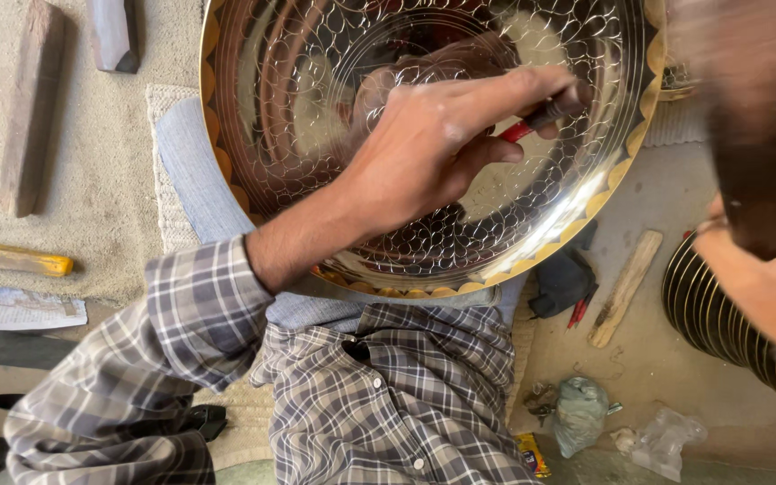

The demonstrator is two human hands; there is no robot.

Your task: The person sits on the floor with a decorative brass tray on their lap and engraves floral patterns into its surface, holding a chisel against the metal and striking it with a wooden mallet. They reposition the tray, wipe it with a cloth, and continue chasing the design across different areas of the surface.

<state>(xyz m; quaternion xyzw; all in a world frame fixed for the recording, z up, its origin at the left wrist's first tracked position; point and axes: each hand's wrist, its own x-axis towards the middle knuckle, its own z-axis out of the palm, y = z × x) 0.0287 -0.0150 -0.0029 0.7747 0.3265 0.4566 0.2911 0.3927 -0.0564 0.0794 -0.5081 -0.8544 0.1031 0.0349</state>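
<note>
The left hand, centre-top of frame, is closed in a pinch w/ thumb and fingers around a thin punch-like metal tool with a red grip, its tip set against the inner wall of the large shiny engraved brass-coloured metal bowl. The right hand, at the right edge, is badly blurred; it seems wrapped round a dark wooden mallet-like striker, but the exact grip can't be told through the blur.

The bowl fills the upper middle of the frame, tilted toward the camera and resting on the lap, on the blue-jeaned leg. Its inside is covered w/ a fish-scale line pattern, and the rim carries a scalloped gold band.

To do this step well, as I judge it:
- keep the tool tip on the marked line, steep to the surface, so it doesn't skid
- wrist braced on the bowl wall, as it looks now, for steadiness
- light, even strikes; a heavy one could dent the thin metal
- bowl pressed firm to the leg so it won't rock

Around: a stack of ribbed dark metal bowls lower right, a pale wooden stick beside it, a crumpled plastic bag at the bottom, and a yellow-handled tool at the left.
</note>
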